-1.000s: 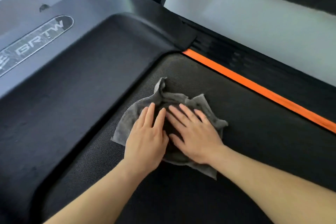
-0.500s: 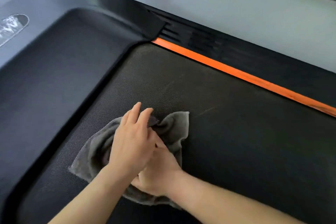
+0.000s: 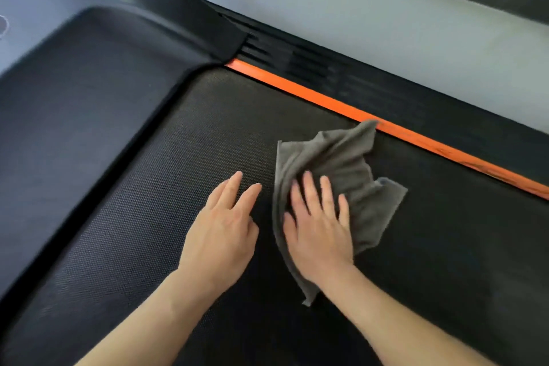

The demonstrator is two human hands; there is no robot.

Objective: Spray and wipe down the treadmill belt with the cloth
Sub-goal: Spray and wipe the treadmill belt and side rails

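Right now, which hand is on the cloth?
The right hand: it presses flat on the grey cloth. The left hand is beside it, over the bare belt.

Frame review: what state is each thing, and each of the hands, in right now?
belt: black, textured; wet or dry cannot be told
cloth: crumpled, lying on belt, far corner reaching the orange stripe
left hand: fingers straight, on bare belt beside cloth
right hand: fingers spread, pressing cloth
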